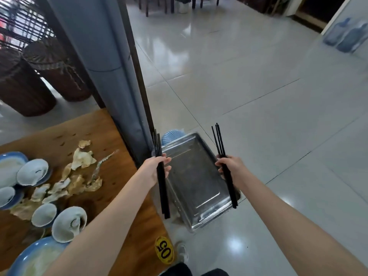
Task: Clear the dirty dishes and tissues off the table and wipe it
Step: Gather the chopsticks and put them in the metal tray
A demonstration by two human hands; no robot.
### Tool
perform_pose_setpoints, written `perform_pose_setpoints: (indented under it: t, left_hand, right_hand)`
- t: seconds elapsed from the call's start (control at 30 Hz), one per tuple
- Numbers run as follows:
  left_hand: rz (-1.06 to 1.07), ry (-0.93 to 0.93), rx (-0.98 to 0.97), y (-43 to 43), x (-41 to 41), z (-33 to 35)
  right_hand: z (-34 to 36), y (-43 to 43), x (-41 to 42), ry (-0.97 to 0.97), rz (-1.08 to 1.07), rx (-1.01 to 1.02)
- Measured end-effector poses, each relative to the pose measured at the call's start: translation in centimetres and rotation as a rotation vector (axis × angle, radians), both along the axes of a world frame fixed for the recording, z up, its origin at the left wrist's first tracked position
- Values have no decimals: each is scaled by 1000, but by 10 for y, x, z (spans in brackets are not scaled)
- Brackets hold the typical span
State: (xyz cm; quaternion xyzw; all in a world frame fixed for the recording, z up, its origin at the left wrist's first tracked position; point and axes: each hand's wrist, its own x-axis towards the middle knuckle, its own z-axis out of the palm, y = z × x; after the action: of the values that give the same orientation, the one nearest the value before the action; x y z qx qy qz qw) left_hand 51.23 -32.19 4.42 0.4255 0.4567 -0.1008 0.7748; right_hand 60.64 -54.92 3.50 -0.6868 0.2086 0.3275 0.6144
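Black chopstick bunches (164,196) (231,190), two, clenched in left hand (156,168) and right hand (232,166); one tray (197,180).

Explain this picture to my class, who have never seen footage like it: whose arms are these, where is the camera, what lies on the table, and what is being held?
There is no machine here. One wide-angle camera sits on a person's head and looks forward and down, so the two bare arms are the wearer's own. The left hand grips a bundle of black chopsticks, and the right hand grips a second bundle. Both hands are held over a metal tray that sits beside the wooden table. On the table lie used shell-shaped bowls, blue plates and crumpled, stained tissues. A yellow sticker marked 05 is at the table's edge.
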Motion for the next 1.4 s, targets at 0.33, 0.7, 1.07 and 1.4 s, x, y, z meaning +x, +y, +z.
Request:
perform_pose_setpoints:
  t: [0.33,0.7,1.07,1.4]
  left_hand:
    - [76,204,36,-4,56,-48]
    - [179,177,44,-13,119,-135]
    - [123,260,27,-41,162,-226]
    - [124,289,-15,-52,159,-272]
  right_hand:
    - [-78,1,66,68,95,-51]
    - [-190,-5,154,74,307,-252]
    - [-288,-6,172,-71,528,-440]
    - [-339,-11,162,-189,664,-594]
